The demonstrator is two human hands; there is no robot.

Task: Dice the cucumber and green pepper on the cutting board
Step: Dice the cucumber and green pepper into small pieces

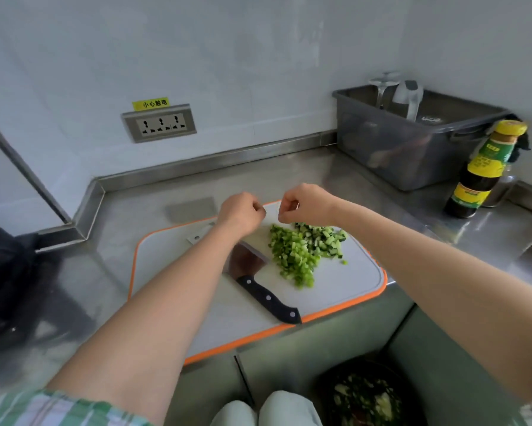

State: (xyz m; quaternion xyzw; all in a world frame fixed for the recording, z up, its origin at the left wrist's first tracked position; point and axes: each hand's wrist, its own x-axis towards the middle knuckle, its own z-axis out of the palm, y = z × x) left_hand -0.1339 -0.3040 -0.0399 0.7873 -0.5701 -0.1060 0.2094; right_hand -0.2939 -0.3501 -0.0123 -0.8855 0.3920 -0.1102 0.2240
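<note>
I am watching both hands hovering over the far edge of the white plastic cutting board with the orange rim (166, 262). The left hand (240, 212) and the right hand (304, 204) are sitting close together, fingers curled in tight, and I am seeing nothing held in either. The light green diced pepper pile (292, 256) is lying on the board's right half, touching the darker diced cucumber pile (320, 239) on its far right. The black-handled steel cleaver (255, 281) is lying flat left of the pepper, partly under the left forearm. A dark yellow-capped sauce bottle (480, 173) is standing far right beside a grey plastic tub (412, 142).
</note>
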